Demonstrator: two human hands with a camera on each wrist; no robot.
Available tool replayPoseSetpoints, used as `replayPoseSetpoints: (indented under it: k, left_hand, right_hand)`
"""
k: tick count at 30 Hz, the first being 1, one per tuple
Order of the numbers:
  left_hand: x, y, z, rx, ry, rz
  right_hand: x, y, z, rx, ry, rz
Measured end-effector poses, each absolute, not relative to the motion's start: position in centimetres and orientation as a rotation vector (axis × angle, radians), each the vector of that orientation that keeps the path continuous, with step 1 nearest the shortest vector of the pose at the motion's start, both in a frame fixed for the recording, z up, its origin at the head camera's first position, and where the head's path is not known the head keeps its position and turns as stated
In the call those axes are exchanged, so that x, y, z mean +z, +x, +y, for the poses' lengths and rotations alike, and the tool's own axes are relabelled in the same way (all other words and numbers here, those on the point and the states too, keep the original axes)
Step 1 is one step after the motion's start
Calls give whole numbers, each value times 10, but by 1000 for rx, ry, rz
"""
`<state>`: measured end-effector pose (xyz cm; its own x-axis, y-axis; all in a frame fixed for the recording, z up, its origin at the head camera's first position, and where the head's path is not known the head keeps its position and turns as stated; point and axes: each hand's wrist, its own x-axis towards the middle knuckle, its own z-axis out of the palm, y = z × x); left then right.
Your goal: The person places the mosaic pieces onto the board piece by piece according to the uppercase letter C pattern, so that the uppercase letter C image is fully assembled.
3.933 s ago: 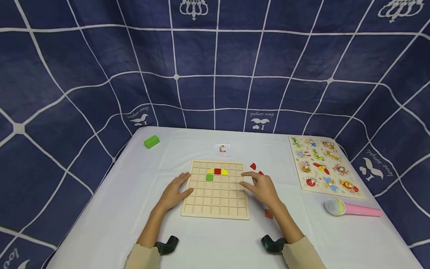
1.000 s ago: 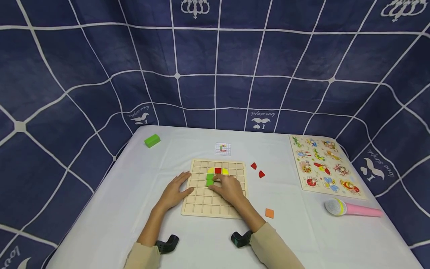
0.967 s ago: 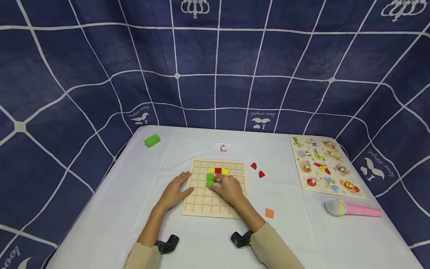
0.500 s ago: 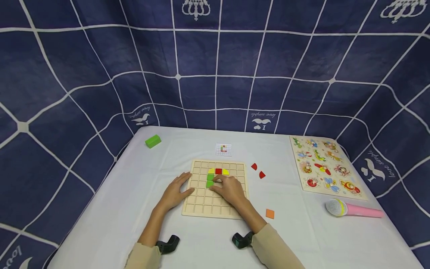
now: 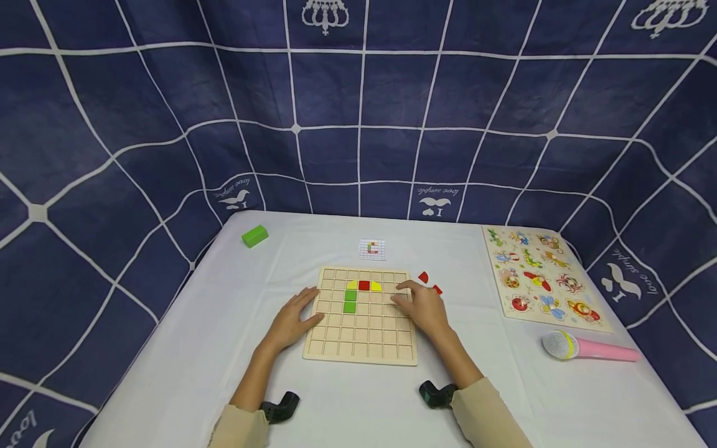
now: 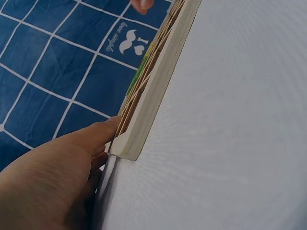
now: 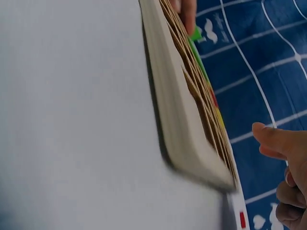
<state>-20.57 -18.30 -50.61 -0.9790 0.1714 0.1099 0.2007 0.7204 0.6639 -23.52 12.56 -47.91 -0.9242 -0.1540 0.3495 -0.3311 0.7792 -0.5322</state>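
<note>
Leaving the nearer green tile (image 5: 350, 307) seated in the board (image 5: 361, 336), my right hand (image 5: 426, 308) hovers empty, narrowly parted, over its right edge; my left hand (image 5: 289, 318), spread, touches its left. That tile looks done.

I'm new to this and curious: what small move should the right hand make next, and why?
Probably pick up the nearer red piece. The right hand looks empty and close by, the piece lies off the board, and the card seems to show a reddish bottom row the board lacks.
</note>
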Motion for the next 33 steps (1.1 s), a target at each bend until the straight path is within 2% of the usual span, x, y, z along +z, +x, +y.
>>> replayPoseSetpoints:
  k: [14,33]
  left_hand:
    - [-504,-206,-183,-1117,-324,-2869]
    - [-507,-207,-184,-1116,-315,-2874]
  right_hand:
    - [-489,-244,191,814,88,-2713]
    - [-501,-248,197,742,55,-2727]
